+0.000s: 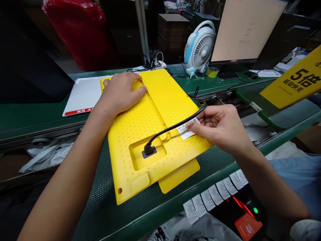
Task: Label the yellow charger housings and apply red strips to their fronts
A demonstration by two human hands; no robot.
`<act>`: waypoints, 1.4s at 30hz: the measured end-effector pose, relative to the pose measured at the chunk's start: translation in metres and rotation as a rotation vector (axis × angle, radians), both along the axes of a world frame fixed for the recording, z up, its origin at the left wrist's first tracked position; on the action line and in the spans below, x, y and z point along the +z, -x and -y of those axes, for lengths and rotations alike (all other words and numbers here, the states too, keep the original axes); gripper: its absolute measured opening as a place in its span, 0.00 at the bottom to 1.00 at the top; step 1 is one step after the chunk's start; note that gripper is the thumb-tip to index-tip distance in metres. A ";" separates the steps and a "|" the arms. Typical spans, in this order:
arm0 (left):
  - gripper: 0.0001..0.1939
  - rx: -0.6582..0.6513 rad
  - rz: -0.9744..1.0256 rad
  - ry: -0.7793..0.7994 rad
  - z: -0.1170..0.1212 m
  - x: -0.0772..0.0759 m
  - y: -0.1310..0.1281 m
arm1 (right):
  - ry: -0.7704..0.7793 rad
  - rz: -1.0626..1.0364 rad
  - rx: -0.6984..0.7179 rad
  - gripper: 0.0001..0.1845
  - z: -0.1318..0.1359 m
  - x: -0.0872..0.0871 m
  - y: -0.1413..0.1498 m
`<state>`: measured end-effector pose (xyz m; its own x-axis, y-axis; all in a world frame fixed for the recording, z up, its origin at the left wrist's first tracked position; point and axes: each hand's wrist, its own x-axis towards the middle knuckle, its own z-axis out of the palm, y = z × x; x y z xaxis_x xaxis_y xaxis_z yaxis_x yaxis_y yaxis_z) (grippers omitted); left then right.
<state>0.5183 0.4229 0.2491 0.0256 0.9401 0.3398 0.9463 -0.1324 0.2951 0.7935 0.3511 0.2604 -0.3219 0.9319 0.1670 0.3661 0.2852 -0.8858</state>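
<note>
A yellow perforated plastic panel (130,134) lies across the green belt, tilted toward me, with a second yellow flap (178,175) showing beneath its near edge. My left hand (120,92) rests flat on the panel's far part, holding nothing. A black cable (173,125) runs from a plug (148,149) seated in a square recess. My right hand (218,129) pinches a white printed label (185,131) against this cable, and my fingers hide part of both.
A row of several white labels (213,197) hangs from a black label printer (240,207) at the near right. Beyond the belt stand a white fan (200,47), a monitor (247,30) and a white board (82,95). A yellow sign (293,78) juts in at right.
</note>
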 end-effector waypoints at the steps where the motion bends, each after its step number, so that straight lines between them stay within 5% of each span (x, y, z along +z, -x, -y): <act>1: 0.29 0.000 0.002 -0.001 0.000 0.000 0.000 | 0.000 0.005 -0.002 0.14 0.000 0.000 0.000; 42: 0.30 0.011 0.000 0.000 -0.002 -0.001 -0.001 | -0.096 0.066 -0.007 0.07 0.000 -0.001 0.003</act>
<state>0.5190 0.4248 0.2482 0.0153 0.9402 0.3403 0.9475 -0.1224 0.2955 0.7907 0.3511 0.2599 -0.3291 0.9147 0.2347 0.4247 0.3654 -0.8283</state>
